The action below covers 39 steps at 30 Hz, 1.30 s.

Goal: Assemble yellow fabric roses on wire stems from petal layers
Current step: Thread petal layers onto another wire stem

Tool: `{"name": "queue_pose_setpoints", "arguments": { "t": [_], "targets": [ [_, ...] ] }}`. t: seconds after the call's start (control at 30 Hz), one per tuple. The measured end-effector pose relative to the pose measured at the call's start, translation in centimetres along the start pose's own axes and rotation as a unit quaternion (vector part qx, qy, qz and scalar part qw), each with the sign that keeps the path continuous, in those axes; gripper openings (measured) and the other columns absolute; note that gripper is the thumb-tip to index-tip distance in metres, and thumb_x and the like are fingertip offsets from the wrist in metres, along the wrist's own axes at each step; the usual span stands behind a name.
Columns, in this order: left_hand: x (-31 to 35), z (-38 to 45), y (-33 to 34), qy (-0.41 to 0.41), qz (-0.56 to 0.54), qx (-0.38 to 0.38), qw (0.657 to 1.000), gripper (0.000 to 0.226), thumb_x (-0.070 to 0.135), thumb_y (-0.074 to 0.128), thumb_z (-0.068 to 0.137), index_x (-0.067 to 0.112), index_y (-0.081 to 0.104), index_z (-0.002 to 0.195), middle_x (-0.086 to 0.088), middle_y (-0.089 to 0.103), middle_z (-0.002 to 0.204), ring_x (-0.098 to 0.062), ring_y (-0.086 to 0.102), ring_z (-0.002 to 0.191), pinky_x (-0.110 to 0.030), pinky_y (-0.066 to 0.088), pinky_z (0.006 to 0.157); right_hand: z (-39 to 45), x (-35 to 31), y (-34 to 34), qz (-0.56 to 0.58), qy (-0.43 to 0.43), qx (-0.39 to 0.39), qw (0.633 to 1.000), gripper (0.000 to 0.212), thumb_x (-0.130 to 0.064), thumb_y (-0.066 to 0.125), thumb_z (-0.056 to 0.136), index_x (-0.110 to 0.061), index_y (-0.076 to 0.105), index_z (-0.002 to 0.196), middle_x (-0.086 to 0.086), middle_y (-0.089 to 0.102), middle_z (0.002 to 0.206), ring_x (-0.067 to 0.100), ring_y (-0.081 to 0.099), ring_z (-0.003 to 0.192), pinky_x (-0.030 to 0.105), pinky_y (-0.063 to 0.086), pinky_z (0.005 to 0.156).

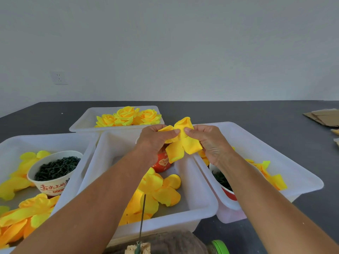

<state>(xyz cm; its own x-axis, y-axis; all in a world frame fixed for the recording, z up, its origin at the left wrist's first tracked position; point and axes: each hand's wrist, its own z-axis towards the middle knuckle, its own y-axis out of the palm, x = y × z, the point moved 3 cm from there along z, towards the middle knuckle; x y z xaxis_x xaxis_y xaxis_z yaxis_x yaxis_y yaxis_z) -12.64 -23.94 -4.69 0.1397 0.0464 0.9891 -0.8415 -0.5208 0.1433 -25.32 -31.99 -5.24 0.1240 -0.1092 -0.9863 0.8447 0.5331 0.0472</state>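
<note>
While both hands meet above the middle tub, the step in hand looks like shaping a petal layer around a rolled bud. The left hand (156, 138) pinches one lobe of the yellow petal piece (180, 143) between thumb and fingers; the right hand (205, 142) pinches the opposite side, fingers curled onto the cloth. Rolled bud (184, 122) stands up at 12 o'clock of the grip, two loose lobes hang down toward 6 o'clock. No stem visible in the piece; cannot tell whether one runs through it.

Judged progress: this flower early, only inner layers gathered. Next move likely calls for wrapping the hanging lobes up around the bud while keeping the centre pinched tight, then adding a wider layer.

Materials:
- Petals: thin matte fabric, rounded lobes, soft creases, slight green tint at some edges; probably limp, slips if the pinch loosens
- Loose petal layers (159, 191) lie flat in the middle tub (201, 204), at 6 o'clock of the hands
- Wire stem (142, 217), dark, thin, straight, upright at 6 o'clock near the frame bottom
- Finished roses (128, 116), full and cupped, in the far tub (80, 123) at 11 o'clock
- Paper bowl (55, 173) of dark green small parts at 8 o'clock, inside the left tub (11, 143)
- Tubs: white, smooth, translucent plastic, rounded rims
</note>
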Motion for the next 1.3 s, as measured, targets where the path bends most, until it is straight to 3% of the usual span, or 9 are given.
{"name": "queue_pose_setpoints", "arguments": {
  "t": [0.23,0.43,0.57,0.67,0.73,0.83,0.93,1.13,1.3],
  "targets": [
    [0.0,-0.3,0.1,0.035,0.031,-0.034,0.998,0.037,0.013,0.077,0.072,0.005,0.068,0.107,-0.016,0.069,0.104,-0.033,0.065,0.099,-0.046,0.054,0.087,-0.3,0.1,-0.1,-0.011,-0.010,0.003,1.000,0.016,-0.018,0.076,0.074,-0.015,0.067,0.061,0.003,0.068,0.064,0.014,0.062,0.057,0.026,0.050,0.056],
    [0.3,-0.3,0.2,0.082,0.069,-0.046,0.993,0.029,0.013,0.077,0.073,0.007,0.068,0.100,-0.009,0.070,0.094,-0.022,0.066,0.083,-0.032,0.055,0.068,-0.4,-0.1,-0.1,0.010,0.002,0.003,1.000,0.034,-0.036,0.078,0.055,-0.009,0.068,0.074,0.007,0.070,0.072,0.018,0.064,0.065,0.027,0.050,0.057],
    [0.5,0.0,-0.2,0.101,0.039,-0.013,0.994,0.016,0.006,0.076,0.073,0.012,0.067,0.085,-0.005,0.068,0.084,-0.019,0.064,0.076,-0.033,0.055,0.069,-0.2,-0.1,0.0,0.059,0.018,-0.040,0.997,0.022,-0.027,0.068,0.078,-0.009,0.070,0.090,0.006,0.073,0.084,0.016,0.069,0.075,0.029,0.055,0.061],
    [0.7,0.1,-0.2,0.116,0.028,-0.003,0.993,0.020,0.003,0.076,0.073,0.010,0.068,0.090,-0.006,0.069,0.087,-0.018,0.065,0.076,-0.028,0.055,0.067,0.0,0.1,-0.1,0.053,0.016,-0.030,0.998,0.020,-0.020,0.063,0.085,-0.004,0.068,0.098,0.012,0.071,0.094,0.022,0.068,0.083,0.037,0.055,0.072],
    [0.6,0.0,-0.1,0.130,0.030,-0.011,0.991,0.021,0.002,0.076,0.072,0.008,0.069,0.091,-0.007,0.069,0.087,-0.017,0.064,0.074,-0.022,0.055,0.061,-0.1,0.0,-0.1,0.040,0.006,-0.015,0.999,0.024,-0.022,0.068,0.079,-0.004,0.069,0.095,0.013,0.071,0.093,0.024,0.067,0.083,0.039,0.054,0.078],
    [0.6,0.0,-0.1,0.149,0.040,-0.025,0.988,0.018,0.000,0.076,0.071,0.007,0.068,0.086,-0.008,0.069,0.083,-0.014,0.064,0.069,-0.016,0.052,0.056,-0.3,-0.3,0.0,0.033,-0.005,-0.004,0.999,0.025,-0.028,0.072,0.064,-0.009,0.070,0.081,0.008,0.071,0.079,0.022,0.065,0.073,0.034,0.051,0.073],
    [0.6,0.1,-0.1,0.150,0.051,-0.035,0.987,0.017,-0.002,0.077,0.069,0.007,0.066,0.079,-0.006,0.068,0.076,-0.009,0.064,0.061,-0.017,0.051,0.053,-0.4,-0.4,-0.1,0.020,-0.009,0.003,1.000,0.022,-0.026,0.074,0.065,-0.008,0.068,0.077,0.009,0.069,0.076,0.022,0.062,0.070,0.034,0.049,0.069],
    [0.8,0.0,0.1,0.162,0.050,-0.072,0.983,0.028,-0.007,0.076,0.067,0.011,0.054,0.062,-0.003,0.062,0.062,-0.009,0.057,0.051,-0.017,0.046,0.046,-0.6,-0.7,-0.1,0.061,-0.011,0.027,0.998,0.065,-0.035,0.076,0.057,0.011,0.061,0.100,0.019,0.064,0.087,0.029,0.058,0.079,0.037,0.048,0.071],
    [1.3,0.0,-0.1,0.203,0.022,-0.073,0.976,0.030,-0.012,0.073,0.067,0.007,0.051,0.061,0.001,0.065,0.057,-0.008,0.058,0.050,-0.017,0.044,0.047,0.1,-0.4,-0.8,0.144,0.032,0.015,0.989,0.015,-0.022,0.060,0.089,-0.009,0.068,0.092,0.005,0.071,0.075,0.015,0.066,0.063,0.025,0.054,0.057]
  ]
}}
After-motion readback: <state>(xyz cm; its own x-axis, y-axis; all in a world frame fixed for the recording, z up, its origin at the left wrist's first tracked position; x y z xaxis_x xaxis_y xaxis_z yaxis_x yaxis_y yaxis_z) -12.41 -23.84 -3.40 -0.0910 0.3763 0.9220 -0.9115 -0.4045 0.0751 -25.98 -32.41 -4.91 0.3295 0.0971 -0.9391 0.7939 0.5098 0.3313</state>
